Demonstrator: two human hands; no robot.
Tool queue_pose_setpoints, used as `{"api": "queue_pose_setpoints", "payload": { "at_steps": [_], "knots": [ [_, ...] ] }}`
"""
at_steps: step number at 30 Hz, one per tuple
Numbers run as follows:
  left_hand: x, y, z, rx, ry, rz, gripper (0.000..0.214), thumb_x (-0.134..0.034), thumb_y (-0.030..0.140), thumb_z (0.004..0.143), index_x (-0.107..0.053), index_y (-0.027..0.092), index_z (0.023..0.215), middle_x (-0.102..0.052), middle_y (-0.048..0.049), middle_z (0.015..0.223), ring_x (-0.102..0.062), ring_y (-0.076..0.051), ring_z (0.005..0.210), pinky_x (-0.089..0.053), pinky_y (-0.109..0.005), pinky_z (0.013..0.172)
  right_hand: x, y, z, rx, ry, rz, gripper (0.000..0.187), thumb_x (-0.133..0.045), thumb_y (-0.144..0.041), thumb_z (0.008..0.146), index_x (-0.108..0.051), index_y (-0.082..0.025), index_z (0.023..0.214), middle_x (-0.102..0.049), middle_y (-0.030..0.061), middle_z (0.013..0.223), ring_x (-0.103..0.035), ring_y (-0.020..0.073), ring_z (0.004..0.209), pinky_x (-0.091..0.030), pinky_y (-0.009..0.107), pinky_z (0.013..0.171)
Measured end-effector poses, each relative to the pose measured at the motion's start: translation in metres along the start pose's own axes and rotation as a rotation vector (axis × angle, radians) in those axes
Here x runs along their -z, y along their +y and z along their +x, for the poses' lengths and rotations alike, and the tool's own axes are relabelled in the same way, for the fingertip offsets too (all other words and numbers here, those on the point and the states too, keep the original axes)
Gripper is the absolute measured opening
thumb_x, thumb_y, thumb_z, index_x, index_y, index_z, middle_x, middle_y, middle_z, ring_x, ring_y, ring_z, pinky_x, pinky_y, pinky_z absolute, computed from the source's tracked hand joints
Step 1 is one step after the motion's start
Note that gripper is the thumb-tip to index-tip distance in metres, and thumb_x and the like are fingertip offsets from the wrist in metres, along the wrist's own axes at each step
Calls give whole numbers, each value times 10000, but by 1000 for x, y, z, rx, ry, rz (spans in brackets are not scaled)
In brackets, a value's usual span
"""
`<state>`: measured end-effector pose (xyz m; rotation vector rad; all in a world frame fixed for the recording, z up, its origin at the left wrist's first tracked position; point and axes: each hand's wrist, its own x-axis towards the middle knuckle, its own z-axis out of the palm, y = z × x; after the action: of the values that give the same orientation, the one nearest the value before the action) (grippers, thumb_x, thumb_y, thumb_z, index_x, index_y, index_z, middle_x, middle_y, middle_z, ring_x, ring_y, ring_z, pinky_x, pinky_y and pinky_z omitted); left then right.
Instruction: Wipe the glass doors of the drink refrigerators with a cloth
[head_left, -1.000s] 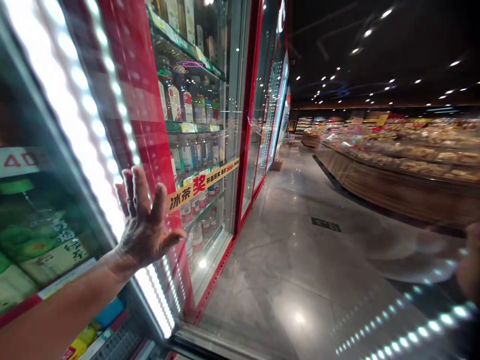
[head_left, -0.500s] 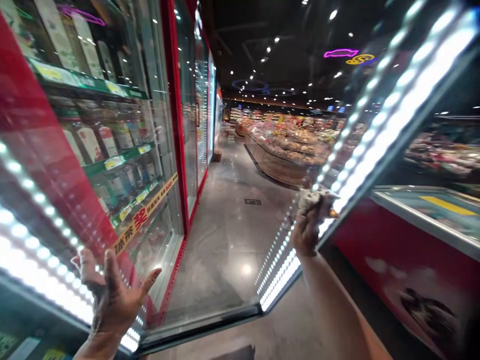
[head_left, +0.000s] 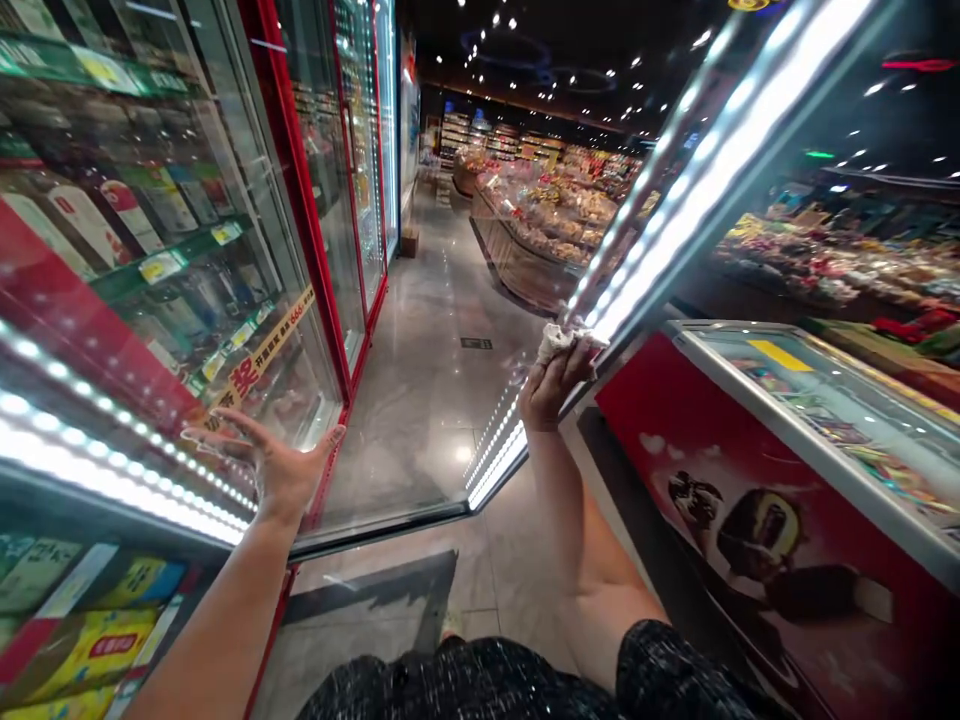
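Observation:
A glass cooler door (head_left: 390, 440) with bright LED strips down both sides stands swung out in front of me. My right hand (head_left: 553, 385) grips a crumpled whitish cloth (head_left: 562, 340) at the right-hand LED strip (head_left: 645, 240). On the other side, my left hand (head_left: 281, 455) is open with its fingers spread, close to the left LED strip (head_left: 127, 475); whether the fingertips touch the glass I cannot tell. A yellow sticker strip with red and black characters (head_left: 270, 345) shows beyond my left fingers.
Shelved bottles (head_left: 127, 215) stand behind glass on the left, with yellow packages (head_left: 105, 640) lower down. A red chest freezer (head_left: 675, 430) with a glass top is on the right. Loose goods fill a curved display counter (head_left: 525, 250) farther along the tiled aisle (head_left: 435, 300).
My view has tilted down, bringing my torso and more of the freezer into sight. Both hands appear higher and farther left or right in the picture; the right one still holds the cloth.

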<state>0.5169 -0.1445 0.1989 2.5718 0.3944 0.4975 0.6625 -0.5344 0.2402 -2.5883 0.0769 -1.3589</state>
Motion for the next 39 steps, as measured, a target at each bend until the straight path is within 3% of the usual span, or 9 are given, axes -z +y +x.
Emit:
{"api": "queue_pose_setpoints", "payload": {
  "at_steps": [2, 5, 10, 13, 17, 20, 26, 33, 39],
  "knots": [
    [-6, 20, 5, 263, 250, -184, 1703, -836, 761, 513, 376, 113, 1519, 473, -280, 1531, 430, -409, 1426, 85, -623, 1226, 4, 15, 7, 141, 111, 70, 606, -272, -296, 1031, -373, -30, 1566, -302, 263, 1636, -107, 357, 1588, -219, 639, 1236],
    [-10, 38, 11, 308, 276, -252, 1717, -827, 783, 469, 275, 31, 1548, 441, -323, 1531, 466, -412, 1403, 144, -616, 1202, 7, 39, -2, 302, 157, 95, 515, -309, -249, 1036, -523, -98, 1479, -451, 222, 1567, -181, 311, 1579, -226, 603, 1246],
    [-4, 47, 8, 353, 289, -246, 1677, -926, 597, 474, 228, 82, 1576, 335, -312, 1601, 375, -427, 1470, 120, -676, 1186, 20, 65, -17, 427, 85, 129, 460, -338, -179, 1025, -626, -159, 1384, -608, 162, 1441, -277, 267, 1552, -281, 566, 1247],
    [-6, 58, 1, 277, 317, -214, 1518, -919, 422, 602, 182, 114, 1600, 326, -301, 1611, 324, -422, 1500, 41, -678, 1209, 38, 67, 14, 416, 165, 191, 447, -345, -181, 1038, -619, -172, 1391, -591, 143, 1459, -281, 281, 1551, -309, 578, 1234],
    [-10, 76, -6, 4, 363, -98, 1069, -767, 176, 782, -112, 110, 1624, 291, -258, 1641, 277, -371, 1534, -65, -621, 1247, 52, 63, 57, 470, 322, 186, 438, -349, -189, 1060, -573, -156, 1435, -555, 147, 1493, -214, 299, 1571, -263, 609, 1238],
    [-10, 84, -9, -69, 376, -89, 975, -729, 149, 814, -175, 110, 1616, 178, -262, 1675, 152, -376, 1572, -89, -657, 1236, 43, 69, 37, 551, 305, 176, 431, -412, -179, 1046, -563, -168, 1449, -596, 132, 1456, -175, 289, 1581, -209, 596, 1263],
    [-6, 88, -10, -112, 407, -65, 971, -731, 149, 819, -178, 123, 1617, 60, -273, 1691, -6, -377, 1589, -104, -677, 1231, 13, 92, -42, 526, 52, 189, 440, -420, -118, 1016, -596, -156, 1418, -629, 151, 1411, -250, 302, 1557, -222, 596, 1256],
    [-8, 90, -8, -128, 435, -48, 915, -708, 178, 849, -210, 120, 1614, 4, -263, 1695, -53, -388, 1586, -71, -688, 1235, 26, 63, 15, 487, 266, 278, 569, -408, -138, 1021, -340, -128, 1585, -470, 228, 1544, -92, 333, 1590, -208, 652, 1235],
    [-8, 91, -9, -78, 420, -155, 974, -709, 161, 846, -171, 349, 1637, -26, -121, 1728, -93, -364, 1586, -84, -638, 1271, 7, 48, -29, 488, 170, 171, 433, -425, -180, 1019, -547, -146, 1433, -568, 211, 1454, -177, 304, 1576, -272, 611, 1225]
  ]
}}
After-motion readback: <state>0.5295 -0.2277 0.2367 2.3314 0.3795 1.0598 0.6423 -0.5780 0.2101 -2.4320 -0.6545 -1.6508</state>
